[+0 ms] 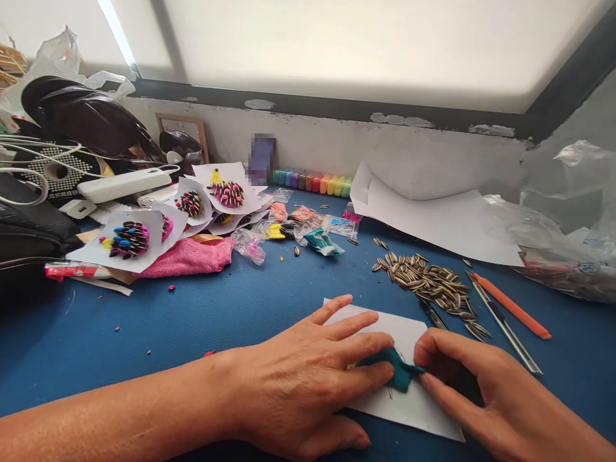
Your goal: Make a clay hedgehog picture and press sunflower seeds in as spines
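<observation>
A white sheet of paper (426, 407) with pen lines on it lies on the blue table, and a flattened piece of teal modelling clay (400, 377) covers part of the drawing. With fingers spread, my left hand (317, 369) rests over the paper, its fingertips touching the clay; it hides the clay's left part. My right hand (486, 378) pinches a thin strip at the clay's right end between thumb and forefinger. Striped sunflower seeds (428, 279) are heaped just beyond the paper, and a dark pen (433, 314) lies between heap and sheet.
An orange pen (513, 307) and a clear-barrelled pen (505, 328) lie at right. Bagged clay, including a teal packet (323, 242), sits mid-table. Seed-covered clay figures on paper (128, 240) and a pink towel (187, 258) are at left. White paper (423, 221) curls against the wall.
</observation>
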A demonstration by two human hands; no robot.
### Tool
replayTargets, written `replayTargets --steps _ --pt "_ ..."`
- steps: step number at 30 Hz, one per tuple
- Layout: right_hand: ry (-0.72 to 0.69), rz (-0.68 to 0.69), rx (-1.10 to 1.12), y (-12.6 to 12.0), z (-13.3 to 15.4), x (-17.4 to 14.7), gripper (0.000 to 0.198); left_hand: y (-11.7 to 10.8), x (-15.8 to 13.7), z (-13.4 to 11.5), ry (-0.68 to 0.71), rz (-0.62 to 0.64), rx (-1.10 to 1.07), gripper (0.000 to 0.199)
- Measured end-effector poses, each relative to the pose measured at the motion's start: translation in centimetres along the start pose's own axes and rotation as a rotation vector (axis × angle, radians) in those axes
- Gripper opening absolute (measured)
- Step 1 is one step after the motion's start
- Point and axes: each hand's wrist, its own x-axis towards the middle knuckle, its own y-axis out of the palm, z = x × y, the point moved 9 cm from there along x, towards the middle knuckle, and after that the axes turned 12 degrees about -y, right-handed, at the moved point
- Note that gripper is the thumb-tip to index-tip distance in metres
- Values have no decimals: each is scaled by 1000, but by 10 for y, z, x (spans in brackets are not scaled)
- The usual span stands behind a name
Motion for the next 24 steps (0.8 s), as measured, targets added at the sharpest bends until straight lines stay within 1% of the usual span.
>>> replayTargets --steps 3,5,12,17,24 --pt "-14 -78 -2 -6 0 0 13 0 0 2 -9 12 -35 55" --pt "-20 -95 -11 -7 1 -1 15 0 0 6 -35 12 -63 58" --pt "-52 -6 -28 -1 8 -2 15 1 0 25 -192 -54 -215 62" --pt "-102 16 -97 4 8 -4 14 6 2 33 -227 -57 -251 67" --pt "-227 -94 -250 0 15 -7 9 10 1 37 -239 -42 -291 65"
